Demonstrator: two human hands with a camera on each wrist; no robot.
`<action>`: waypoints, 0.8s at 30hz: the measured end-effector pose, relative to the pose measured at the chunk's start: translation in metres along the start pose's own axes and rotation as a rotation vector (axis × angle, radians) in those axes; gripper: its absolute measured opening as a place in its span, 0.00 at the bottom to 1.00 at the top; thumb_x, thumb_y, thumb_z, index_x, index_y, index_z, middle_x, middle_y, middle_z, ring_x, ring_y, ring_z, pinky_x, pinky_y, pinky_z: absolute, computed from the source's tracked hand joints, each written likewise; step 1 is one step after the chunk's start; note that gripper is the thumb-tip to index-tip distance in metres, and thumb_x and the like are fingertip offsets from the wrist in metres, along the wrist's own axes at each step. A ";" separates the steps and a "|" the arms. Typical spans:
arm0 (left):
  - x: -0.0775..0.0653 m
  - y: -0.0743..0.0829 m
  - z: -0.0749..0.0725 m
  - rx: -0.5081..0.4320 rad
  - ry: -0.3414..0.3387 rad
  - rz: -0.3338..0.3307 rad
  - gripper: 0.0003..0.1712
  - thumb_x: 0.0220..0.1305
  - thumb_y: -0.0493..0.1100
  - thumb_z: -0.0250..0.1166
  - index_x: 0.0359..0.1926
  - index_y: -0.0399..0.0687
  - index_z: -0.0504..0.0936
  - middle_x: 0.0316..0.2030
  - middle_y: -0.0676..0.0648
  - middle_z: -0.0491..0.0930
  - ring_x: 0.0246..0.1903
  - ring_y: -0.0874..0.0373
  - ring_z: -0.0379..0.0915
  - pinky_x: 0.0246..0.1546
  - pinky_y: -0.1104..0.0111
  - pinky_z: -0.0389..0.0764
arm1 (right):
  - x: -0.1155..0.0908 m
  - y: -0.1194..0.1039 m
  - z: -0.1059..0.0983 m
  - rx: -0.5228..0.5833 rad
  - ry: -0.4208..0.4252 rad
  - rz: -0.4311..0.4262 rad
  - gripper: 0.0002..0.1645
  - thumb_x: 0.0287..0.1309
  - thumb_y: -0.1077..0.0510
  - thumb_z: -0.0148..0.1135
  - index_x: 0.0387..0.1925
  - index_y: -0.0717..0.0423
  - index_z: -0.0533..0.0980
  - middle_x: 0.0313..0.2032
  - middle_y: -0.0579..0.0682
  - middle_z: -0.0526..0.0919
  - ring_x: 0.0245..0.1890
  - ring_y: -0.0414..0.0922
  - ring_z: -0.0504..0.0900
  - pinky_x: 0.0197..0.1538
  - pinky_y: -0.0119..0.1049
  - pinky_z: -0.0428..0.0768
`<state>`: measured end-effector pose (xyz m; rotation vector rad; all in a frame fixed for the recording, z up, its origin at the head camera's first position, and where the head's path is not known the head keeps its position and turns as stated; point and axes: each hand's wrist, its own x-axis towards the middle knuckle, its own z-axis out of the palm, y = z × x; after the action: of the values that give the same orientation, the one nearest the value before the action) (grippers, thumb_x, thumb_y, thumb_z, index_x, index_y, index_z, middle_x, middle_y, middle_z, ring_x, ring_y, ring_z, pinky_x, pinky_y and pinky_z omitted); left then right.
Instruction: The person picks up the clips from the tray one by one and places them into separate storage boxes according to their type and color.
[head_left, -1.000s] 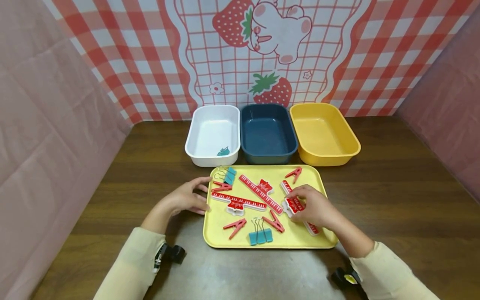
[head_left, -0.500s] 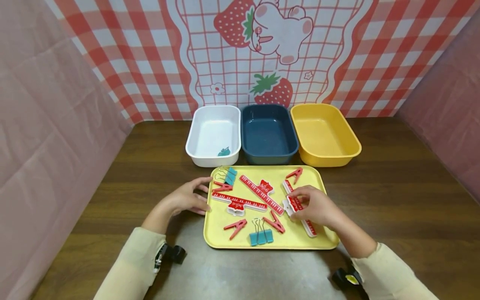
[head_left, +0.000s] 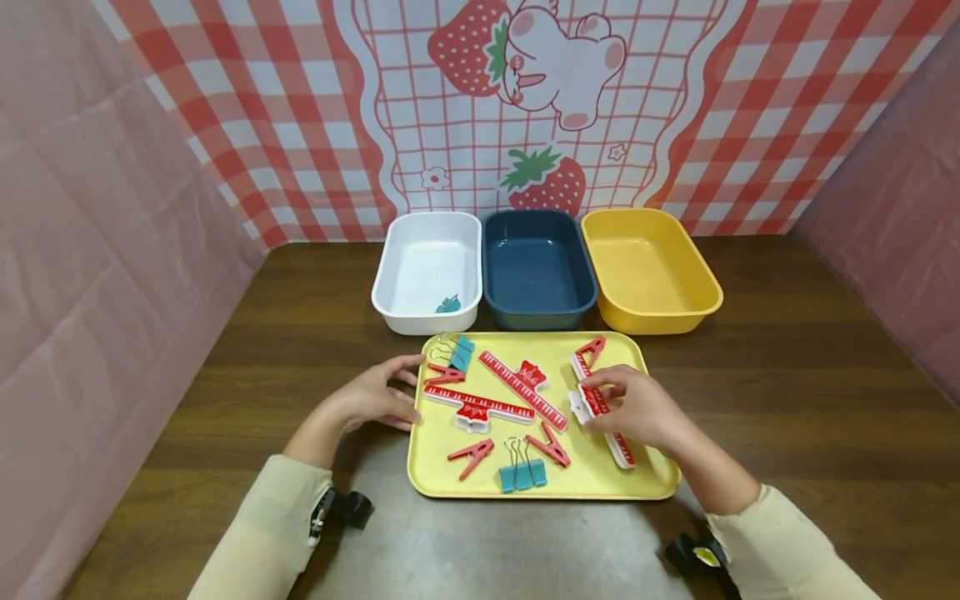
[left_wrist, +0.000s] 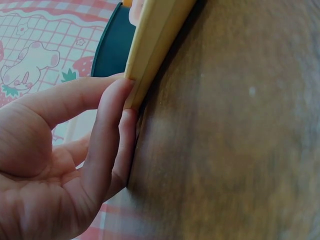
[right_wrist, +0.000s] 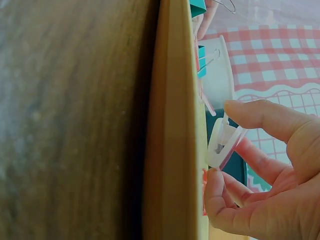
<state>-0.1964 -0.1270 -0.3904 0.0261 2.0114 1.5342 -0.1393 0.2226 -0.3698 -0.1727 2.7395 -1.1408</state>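
My right hand (head_left: 636, 408) pinches a red-and-white music clip (head_left: 622, 450) with a piano-key print, over the right side of a yellow tray (head_left: 457, 479). In the right wrist view the clip (right_wrist: 227, 142) sits between thumb and fingertips, apparently raised off the tray. Its upper end partly covers a red clothespin (head_left: 595, 343). My left hand (head_left: 372, 395) touches the tray's left rim with loosely bent fingers. Two more music clips, one slanting (head_left: 517, 383) and one nearly level (head_left: 480, 408), lie on the tray.
Also on the tray are teal binder clips (head_left: 522, 475) and several red clothespins (head_left: 471, 457). Behind it stand a white bin (head_left: 386, 308) with something teal inside, a dark blue bin (head_left: 540, 318) and a yellow bin (head_left: 660, 321), side by side. A checked cloth (head_left: 285, 108) hangs behind.
My right hand has shifted slightly away from me with the music clip, whose far end now overlaps the clothespin. The clip has turned a little more upright in view. My left hand stays put.
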 end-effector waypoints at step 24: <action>0.000 0.000 -0.001 -0.012 -0.006 0.007 0.50 0.46 0.20 0.66 0.69 0.47 0.56 0.53 0.36 0.62 0.40 0.50 0.76 0.34 0.59 0.85 | 0.001 -0.006 -0.013 0.030 0.076 -0.027 0.30 0.37 0.62 0.76 0.47 0.64 0.78 0.47 0.62 0.75 0.46 0.60 0.75 0.45 0.49 0.80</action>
<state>-0.1966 -0.1277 -0.3908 0.0334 1.9989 1.5489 -0.1426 0.2270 -0.3569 -0.1656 2.7918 -1.2197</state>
